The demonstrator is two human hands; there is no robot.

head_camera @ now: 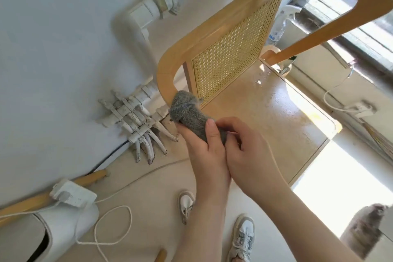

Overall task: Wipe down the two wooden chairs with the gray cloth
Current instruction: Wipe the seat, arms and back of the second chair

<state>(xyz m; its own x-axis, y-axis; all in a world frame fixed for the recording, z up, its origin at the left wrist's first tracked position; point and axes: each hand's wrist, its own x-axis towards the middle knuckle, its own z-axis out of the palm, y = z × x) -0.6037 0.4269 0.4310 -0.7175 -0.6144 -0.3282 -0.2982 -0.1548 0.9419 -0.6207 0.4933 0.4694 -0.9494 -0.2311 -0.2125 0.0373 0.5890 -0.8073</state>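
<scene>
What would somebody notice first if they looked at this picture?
Right in the middle, the left hand and the right hand both grip a bunched gray knitted cloth, whose far end touches the curved light wooden chair frame. Just above it is the chair's yellow woven cane back panel. Against the wall to the left sits a messy bundle of white painted pipes.

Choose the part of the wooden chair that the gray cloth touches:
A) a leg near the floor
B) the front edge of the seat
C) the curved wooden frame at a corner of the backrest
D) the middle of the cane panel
C: the gray cloth, gripped by the left hand and the right hand, meets the curved wooden frame beside the cane panel.
</scene>
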